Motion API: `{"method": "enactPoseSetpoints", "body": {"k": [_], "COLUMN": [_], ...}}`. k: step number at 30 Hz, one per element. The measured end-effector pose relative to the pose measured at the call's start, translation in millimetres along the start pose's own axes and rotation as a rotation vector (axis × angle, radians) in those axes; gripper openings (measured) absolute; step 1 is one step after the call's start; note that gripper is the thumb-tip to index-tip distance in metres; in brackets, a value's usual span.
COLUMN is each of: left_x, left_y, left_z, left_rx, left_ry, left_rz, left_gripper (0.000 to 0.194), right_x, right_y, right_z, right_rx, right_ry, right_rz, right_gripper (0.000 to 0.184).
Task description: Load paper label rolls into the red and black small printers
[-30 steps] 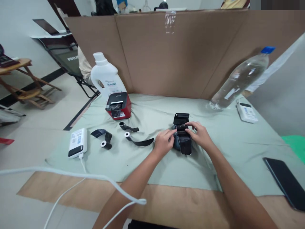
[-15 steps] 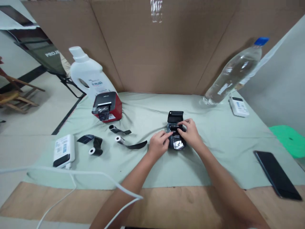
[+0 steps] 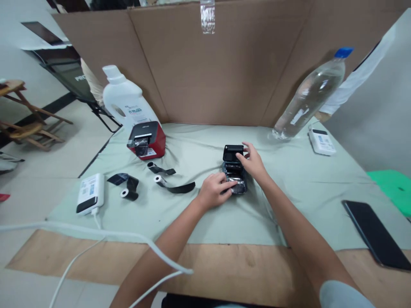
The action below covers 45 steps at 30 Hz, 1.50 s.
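Note:
A small black portable printer (image 3: 236, 168) lies on the cloth with its lid (image 3: 233, 153) swung up and back. Inside its bay sits a dark roll, and a shiny black strip (image 3: 238, 185) runs from it over the printer's front. My left hand (image 3: 215, 191) grips the printer's lower left side, its index finger pressing on the strip. At the lid's right edge, the thumb and fingers of my right hand (image 3: 252, 162) pinch it; the thumb is on the inner face. The fingers behind the lid are partly hidden.
Left of my hands lie loose paper rolls with black tails (image 3: 130, 194). Behind them stand a red-and-black printer (image 3: 147, 140) and a white jug (image 3: 128, 98). A water bottle (image 3: 311, 100), power banks (image 3: 322, 142) and a phone (image 3: 375, 233) also rest here. A white cable (image 3: 128, 234) crosses the front left.
My right hand has moved from the roll bay up to the raised lid. My left index finger has shifted from the bay's edge down onto the strip. The view has tilted slightly.

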<state>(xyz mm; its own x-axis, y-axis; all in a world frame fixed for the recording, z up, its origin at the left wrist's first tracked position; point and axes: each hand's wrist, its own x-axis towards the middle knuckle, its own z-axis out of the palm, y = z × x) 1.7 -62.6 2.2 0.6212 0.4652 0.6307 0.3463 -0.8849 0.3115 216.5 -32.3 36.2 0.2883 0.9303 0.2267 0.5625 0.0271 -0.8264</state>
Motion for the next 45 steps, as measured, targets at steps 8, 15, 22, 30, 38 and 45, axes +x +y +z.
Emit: {"method": "enactPoseSetpoints", "body": {"k": [8,15,22,30,38,45], "left_x": [-6.1,-8.5,-7.2,-8.5,-8.4,-9.7], "left_y": [4.2,2.1,2.8,1.2,2.7,6.3], "left_z": [-0.3,-1.2,-1.6,2.4,0.0,-6.9], "left_rx": [0.027,0.050,0.031,-0.053,-0.087,-0.192], "left_ry": [-0.040,-0.041,-0.019,-0.069,-0.096,-0.178], "left_rz": [0.201,0.254,0.296,0.244,0.264,0.275], "left_gripper": [0.024,0.026,0.025,0.025,0.025,0.029], "right_x": [-3.1,-10.9,-12.0,-10.4,-47.8,-65.1], "right_y": [-18.3,-33.7,-27.4,-10.9,-36.6,-62.9], "right_z": [-40.3,-52.3,-31.5,-19.3,6.1,19.8], "right_rx": [-0.129,-0.287,-0.389,-0.442,-0.567,-0.578], "right_ry": [-0.335,-0.537,-0.497,-0.498,-0.311,-0.172], "right_rz": [-0.195,-0.180,0.081,0.098,0.062,-0.036], "right_gripper": [0.022,0.030,0.045,0.043,0.086,0.076]}}
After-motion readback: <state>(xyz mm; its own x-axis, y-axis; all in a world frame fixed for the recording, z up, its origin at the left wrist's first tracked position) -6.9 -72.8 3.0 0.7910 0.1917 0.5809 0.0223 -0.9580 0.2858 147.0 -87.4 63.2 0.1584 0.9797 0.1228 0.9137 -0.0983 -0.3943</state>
